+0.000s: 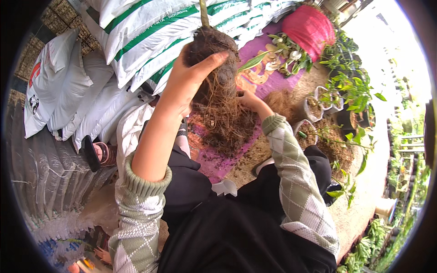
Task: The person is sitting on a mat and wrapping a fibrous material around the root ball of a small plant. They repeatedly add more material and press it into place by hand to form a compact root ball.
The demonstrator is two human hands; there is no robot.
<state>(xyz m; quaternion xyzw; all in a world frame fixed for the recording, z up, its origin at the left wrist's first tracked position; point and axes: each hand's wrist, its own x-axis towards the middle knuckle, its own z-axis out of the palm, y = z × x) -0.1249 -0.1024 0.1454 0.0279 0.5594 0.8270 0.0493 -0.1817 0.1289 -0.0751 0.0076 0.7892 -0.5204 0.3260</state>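
My left hand (201, 70) is wrapped around the dark root ball (216, 42) of a plant, its thumb across the front. A single stem (203, 13) rises from the ball and leaves the top of the view. Long brown fibrous roots (222, 99) hang below the hand. My right hand (251, 101) is at the right side of these roots, lower down; its fingertips are partly hidden behind or among them. Beneath, dark loose soil (227, 136) lies on a purple mat (211, 165).
Stacked white-and-green sacks (160, 30) stand ahead, with more white sacks (68, 82) at left. A pink sack (309, 30) is ahead right, by cut leaves (293, 56). Potted plants in white bags (312, 107) stand at right. Folded plastic (47, 167) lies at left.
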